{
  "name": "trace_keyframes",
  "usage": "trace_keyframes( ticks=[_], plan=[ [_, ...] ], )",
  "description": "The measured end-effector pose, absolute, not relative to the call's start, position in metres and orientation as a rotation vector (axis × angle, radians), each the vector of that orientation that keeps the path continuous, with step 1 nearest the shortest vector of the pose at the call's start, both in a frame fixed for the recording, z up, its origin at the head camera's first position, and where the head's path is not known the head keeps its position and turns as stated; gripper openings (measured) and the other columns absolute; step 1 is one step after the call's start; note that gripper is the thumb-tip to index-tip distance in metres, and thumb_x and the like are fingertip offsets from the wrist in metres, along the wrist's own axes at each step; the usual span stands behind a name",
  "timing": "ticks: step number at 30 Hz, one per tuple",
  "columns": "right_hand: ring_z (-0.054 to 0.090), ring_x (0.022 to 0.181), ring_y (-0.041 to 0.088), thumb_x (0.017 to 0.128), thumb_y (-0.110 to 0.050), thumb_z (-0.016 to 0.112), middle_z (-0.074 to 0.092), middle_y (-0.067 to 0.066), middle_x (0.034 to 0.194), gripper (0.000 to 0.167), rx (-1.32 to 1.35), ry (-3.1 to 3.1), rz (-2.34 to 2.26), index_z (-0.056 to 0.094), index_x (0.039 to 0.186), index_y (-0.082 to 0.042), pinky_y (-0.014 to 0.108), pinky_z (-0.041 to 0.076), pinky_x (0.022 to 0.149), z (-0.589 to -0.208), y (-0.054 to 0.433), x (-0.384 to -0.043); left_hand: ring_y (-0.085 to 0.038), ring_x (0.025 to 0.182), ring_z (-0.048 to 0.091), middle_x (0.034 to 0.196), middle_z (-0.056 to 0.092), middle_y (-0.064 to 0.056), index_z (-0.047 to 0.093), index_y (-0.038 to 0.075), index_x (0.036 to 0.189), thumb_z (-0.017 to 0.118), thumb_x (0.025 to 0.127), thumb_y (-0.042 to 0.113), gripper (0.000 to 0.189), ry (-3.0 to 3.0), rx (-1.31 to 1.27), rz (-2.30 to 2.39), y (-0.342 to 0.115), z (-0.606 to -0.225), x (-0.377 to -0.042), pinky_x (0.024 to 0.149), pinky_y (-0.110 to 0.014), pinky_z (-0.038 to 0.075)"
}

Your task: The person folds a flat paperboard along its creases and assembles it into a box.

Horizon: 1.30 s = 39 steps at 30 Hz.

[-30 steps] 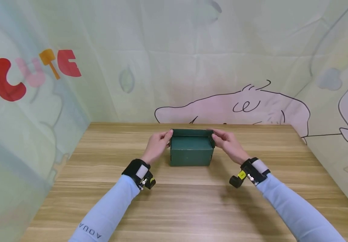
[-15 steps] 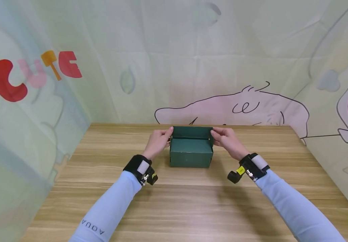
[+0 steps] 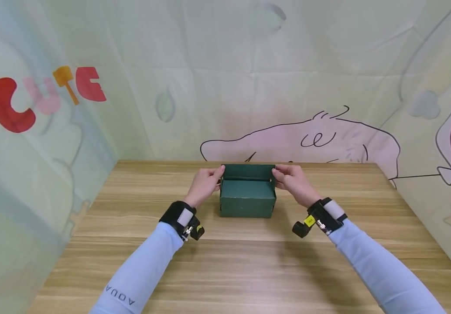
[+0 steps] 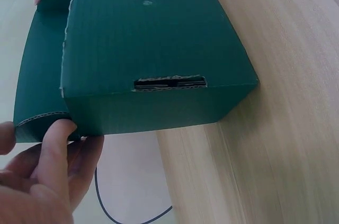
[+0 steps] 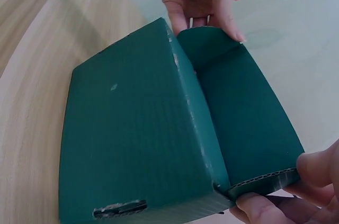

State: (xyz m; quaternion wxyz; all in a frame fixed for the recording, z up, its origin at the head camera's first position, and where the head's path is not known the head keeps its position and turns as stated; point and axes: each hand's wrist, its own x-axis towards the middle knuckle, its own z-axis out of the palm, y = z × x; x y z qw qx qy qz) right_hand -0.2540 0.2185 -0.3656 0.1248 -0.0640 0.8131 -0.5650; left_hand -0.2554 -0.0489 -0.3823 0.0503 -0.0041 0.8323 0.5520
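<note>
A green cardboard box (image 3: 247,207) stands on the table with its top panel covering it. Along its far edge rises a flap (image 3: 249,172) with small rounded side tabs. My left hand (image 3: 203,185) pinches the flap's left end, its thumb at the upper corner. At the right end, my right hand (image 3: 297,185) grips the tab between thumb and fingers. Seen from the left wrist, fingers (image 4: 55,147) lie against the tab beside the box's slotted edge. The right wrist view shows the flap (image 5: 246,107) tilted away from the top panel. The box's inside is hidden.
The wood-grain table (image 3: 225,270) reaches back to a printed cloth backdrop (image 3: 225,87) close behind the box. A black strap with a small camera (image 3: 180,220) sits on the left wrist; another strap (image 3: 325,214) sits on the right.
The flap has swung up and back, showing more of its inner face. Both hands have followed it at its ends. In the last half second only the right wrist shifts slightly inward.
</note>
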Motion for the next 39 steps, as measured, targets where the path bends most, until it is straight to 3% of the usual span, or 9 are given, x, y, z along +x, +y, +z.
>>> trace_keyframes(
  ticks=[7, 12, 16, 19, 24, 28, 31, 34, 39],
  plan=[
    [0.047, 0.14, 0.043, 0.108, -0.012, 0.043, 0.043, 0.031, 0.152, 0.049, -0.192, 2.439, -1.619, 0.035, 0.151, 0.01, 0.048, 0.045, 0.107, -0.369, 0.217, -0.253, -0.024, 0.111, 0.068, 0.117, 0.06, -0.009, 0.072, 0.002, 0.11, 0.051, 0.105, 0.04, 0.044, 2.504, 0.002, 1.705, -0.05, -0.386, -0.255, 0.101, -0.041, 0.055],
    [0.049, 0.138, 0.044, 0.108, -0.012, 0.043, 0.046, 0.032, 0.149, 0.048, -0.207, 2.493, -1.592, 0.036, 0.15, 0.01, 0.047, 0.047, 0.105, -0.372, 0.218, -0.251, -0.023, 0.101, 0.061, 0.096, 0.05, -0.006, 0.057, 0.006, 0.081, 0.051, 0.106, 0.038, 0.041, 2.477, 0.046, 1.739, -0.051, -0.388, -0.253, 0.101, -0.043, 0.055],
    [0.055, 0.133, 0.042, 0.107, -0.013, 0.045, 0.054, 0.03, 0.142, 0.043, -0.264, 2.547, -1.57, 0.046, 0.145, 0.008, 0.045, 0.05, 0.103, -0.376, 0.219, -0.25, -0.023, 0.099, 0.06, 0.093, 0.05, -0.004, 0.063, 0.005, 0.088, 0.051, 0.106, 0.035, 0.037, 2.482, 0.098, 1.76, -0.053, -0.39, -0.252, 0.101, -0.043, 0.055],
    [0.06, 0.127, 0.039, 0.107, -0.013, 0.046, 0.061, 0.027, 0.135, 0.038, -0.338, 2.599, -1.546, 0.055, 0.138, 0.006, 0.045, 0.052, 0.102, -0.379, 0.22, -0.249, -0.018, 0.09, 0.057, 0.088, 0.05, -0.002, 0.066, 0.002, 0.095, 0.05, 0.106, 0.035, 0.039, 2.556, 0.171, 1.697, -0.054, -0.393, -0.252, 0.092, -0.033, 0.056],
    [0.066, 0.112, 0.03, 0.106, -0.013, 0.049, 0.067, 0.024, 0.127, 0.038, -0.415, 2.697, -1.491, 0.057, 0.138, 0.003, 0.033, 0.058, 0.094, -0.385, 0.222, -0.248, -0.018, 0.076, 0.044, 0.079, 0.044, -0.002, 0.068, 0.003, 0.102, 0.048, 0.107, 0.034, 0.037, 2.67, 0.306, 1.588, -0.058, -0.398, -0.251, 0.068, -0.03, 0.035],
    [0.062, 0.089, 0.021, 0.104, -0.01, 0.052, 0.07, 0.021, 0.118, 0.036, -0.428, 2.773, -1.444, 0.059, 0.138, 0.0, 0.021, 0.049, 0.068, -0.391, 0.222, -0.246, -0.021, 0.086, 0.054, 0.093, 0.064, -0.008, 0.069, 0.004, 0.119, 0.051, 0.107, 0.03, 0.034, 2.698, 0.373, 1.569, -0.06, -0.401, -0.248, 0.077, -0.034, 0.047],
    [0.055, 0.074, 0.017, 0.102, -0.007, 0.054, 0.069, 0.019, 0.104, 0.035, -0.437, 2.788, -1.451, 0.061, 0.136, -0.002, 0.023, 0.04, 0.056, -0.396, 0.223, -0.245, -0.024, 0.109, 0.064, 0.12, 0.07, -0.014, 0.065, 0.003, 0.13, 0.053, 0.106, 0.028, 0.037, 2.702, 0.408, 1.576, -0.06, -0.405, -0.246, 0.098, -0.042, 0.053],
    [0.055, 0.071, 0.017, 0.1, -0.003, 0.056, 0.068, 0.018, 0.1, 0.035, -0.471, 2.786, -1.482, 0.062, 0.134, -0.002, 0.022, 0.041, 0.055, -0.4, 0.223, -0.242, -0.029, 0.126, 0.061, 0.136, 0.065, -0.016, 0.061, 0.003, 0.136, 0.054, 0.105, 0.025, 0.038, 2.671, 0.432, 1.62, -0.06, -0.409, -0.244, 0.109, -0.047, 0.049],
    [0.064, 0.092, 0.025, 0.098, 0.0, 0.059, 0.069, 0.019, 0.125, 0.034, -0.522, 2.791, -1.51, 0.063, 0.132, -0.001, 0.017, 0.049, 0.069, -0.405, 0.224, -0.238, -0.031, 0.135, 0.056, 0.143, 0.06, -0.016, 0.059, 0.003, 0.137, 0.056, 0.104, 0.018, 0.036, 2.621, 0.486, 1.693, -0.061, -0.416, -0.241, 0.108, -0.047, 0.049]
  ],
)
